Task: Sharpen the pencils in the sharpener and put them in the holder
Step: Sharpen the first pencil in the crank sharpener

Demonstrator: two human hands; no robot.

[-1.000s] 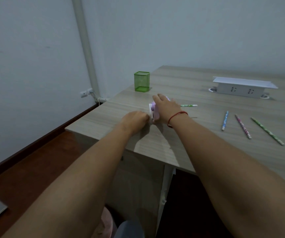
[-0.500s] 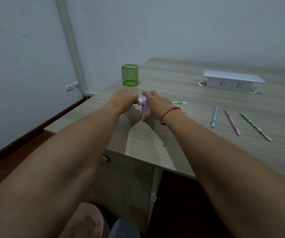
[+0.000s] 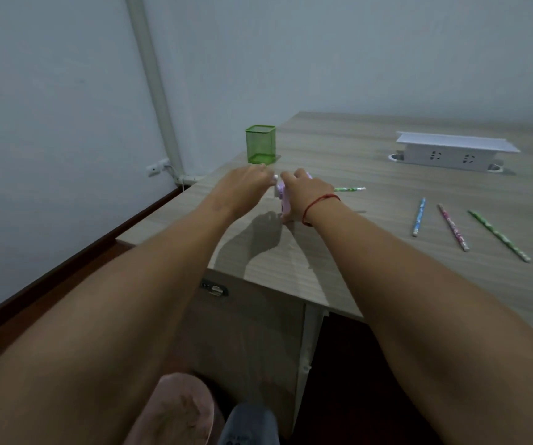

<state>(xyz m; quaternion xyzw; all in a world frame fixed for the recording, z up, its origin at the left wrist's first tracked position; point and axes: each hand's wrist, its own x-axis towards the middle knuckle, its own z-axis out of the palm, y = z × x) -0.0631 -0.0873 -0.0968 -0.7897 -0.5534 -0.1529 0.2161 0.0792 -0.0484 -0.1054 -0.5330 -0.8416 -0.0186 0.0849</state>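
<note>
Standing on the bench [image 3: 355, 258], the pink sharpener [image 3: 281, 202] is held down by the right hand [image 3: 303, 194], fingers curled over it. Its crank [image 3: 275, 178] is pinched by the left hand [image 3: 246, 184]. A green pencil [image 3: 350, 189] projects from its right side, and the green holder [image 3: 260, 144] stands just behind.

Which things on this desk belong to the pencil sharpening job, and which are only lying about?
Job: pink sharpener, its crank handle, green pencil behind the right hand, blue pencil, pink pencil, long green pencil, green holder.
Lying about: white socket box, wall outlet, wall pipe.
</note>
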